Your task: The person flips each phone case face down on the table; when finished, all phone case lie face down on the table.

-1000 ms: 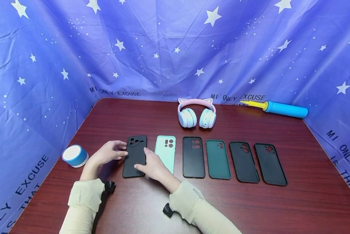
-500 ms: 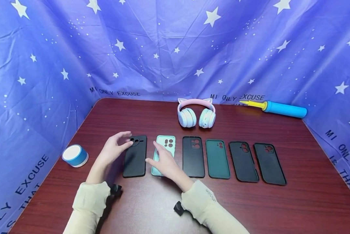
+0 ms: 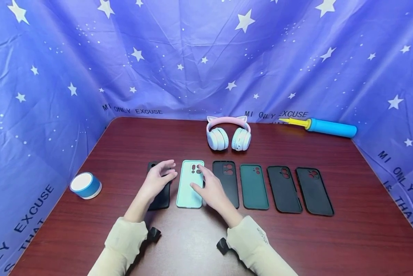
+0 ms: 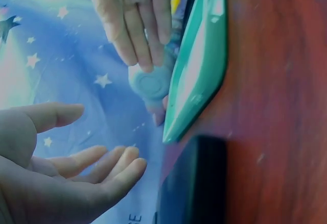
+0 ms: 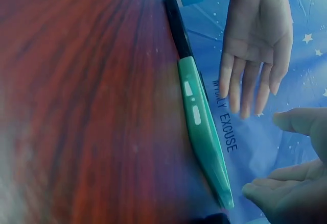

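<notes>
The right hand [image 3: 211, 188] hangs over the right edge of the mint-green phone case [image 3: 189, 191], thumb held apart from loosely bent fingers, gripping nothing. The left hand [image 3: 155, 182] is also relaxed and spread, holding nothing, above the leftmost black phone case [image 3: 163, 199]; its fingertips stop just short of the mint case's left edge in the head view. Both wrist views show the hands raised off the cases

The relation that matters most, as I judge it, is that the mint case lies between the two hands, its long axis running near to far, its far end leaning slightly right and its camera cutouts at that end. The hands face each other across its short width, so the long sides look the natural edges to hold. The right hand is the nearer, already overlapping the case from above; the left would have a little farther to go, rightward and down

To the right, along the desk [image 3: 189, 249], lie a dark grey case [image 3: 228, 182] partly behind the right hand, a dark green case [image 3: 254, 188], a black case with a slanted lie [image 3: 285, 195] and the rightmost black case [image 3: 316, 195]. Cat-eared headphones [image 3: 228, 120] rest beyond them on the far side
</notes>
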The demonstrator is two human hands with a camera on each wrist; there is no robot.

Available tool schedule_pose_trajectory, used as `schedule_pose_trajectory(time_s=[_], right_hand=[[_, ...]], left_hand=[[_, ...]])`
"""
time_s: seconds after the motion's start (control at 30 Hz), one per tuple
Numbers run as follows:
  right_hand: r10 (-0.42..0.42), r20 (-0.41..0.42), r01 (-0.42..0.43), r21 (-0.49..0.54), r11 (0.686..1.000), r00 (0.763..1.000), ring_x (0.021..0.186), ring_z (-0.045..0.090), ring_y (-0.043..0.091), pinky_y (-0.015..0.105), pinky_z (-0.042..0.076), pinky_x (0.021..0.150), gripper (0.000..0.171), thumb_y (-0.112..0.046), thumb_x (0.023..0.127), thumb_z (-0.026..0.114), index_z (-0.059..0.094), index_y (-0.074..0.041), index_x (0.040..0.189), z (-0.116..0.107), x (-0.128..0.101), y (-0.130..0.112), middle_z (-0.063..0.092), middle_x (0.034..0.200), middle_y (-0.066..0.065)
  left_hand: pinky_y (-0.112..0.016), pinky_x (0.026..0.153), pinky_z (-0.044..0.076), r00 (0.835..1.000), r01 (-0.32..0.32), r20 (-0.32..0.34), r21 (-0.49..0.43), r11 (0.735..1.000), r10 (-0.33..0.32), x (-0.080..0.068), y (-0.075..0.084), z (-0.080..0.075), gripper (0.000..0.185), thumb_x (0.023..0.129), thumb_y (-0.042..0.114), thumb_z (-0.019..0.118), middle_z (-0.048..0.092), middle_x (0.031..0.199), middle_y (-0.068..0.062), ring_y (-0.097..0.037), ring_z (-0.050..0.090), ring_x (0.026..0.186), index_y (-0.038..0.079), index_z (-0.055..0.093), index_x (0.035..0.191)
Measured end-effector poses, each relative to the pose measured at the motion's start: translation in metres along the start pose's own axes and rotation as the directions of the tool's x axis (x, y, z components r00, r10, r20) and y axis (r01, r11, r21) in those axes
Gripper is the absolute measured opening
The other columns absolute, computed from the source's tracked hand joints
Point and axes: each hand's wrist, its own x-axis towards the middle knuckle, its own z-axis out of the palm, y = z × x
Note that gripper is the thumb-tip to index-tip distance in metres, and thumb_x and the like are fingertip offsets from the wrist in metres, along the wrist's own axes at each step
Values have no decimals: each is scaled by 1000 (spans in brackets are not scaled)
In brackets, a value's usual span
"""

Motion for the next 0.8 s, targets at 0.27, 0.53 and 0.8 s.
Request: schedule_pose_trajectory(time_s=[0.27,0.53,0.8], right_hand=[[94,42,-94,1,996,995,123,57,35,47,48,101,66,-23,90,67,39,2,145,-4,1,4,46,145,21],[154,94,-152,-25,988,984,128,54,33,47,44,106,69,-27,91,66,37,3,146,-2,4,8,43,148,21],[164,102,-163,-18,986,981,137,43,35,50,39,111,69,-28,91,65,37,2,147,-4,4,8,42,149,21]], left_hand=[[-51,107,43,994,96,42,55,994,-98,4,-3,14,56,94,11,55,43,145,-27,-41,46,133,-5,36,145],[-51,107,43,989,129,70,58,990,-133,8,-5,24,57,94,10,55,47,141,-29,-41,50,128,-7,35,145],[-51,105,45,991,116,67,54,992,-120,9,-4,26,56,94,8,55,51,137,-30,-42,52,126,-8,36,144]])
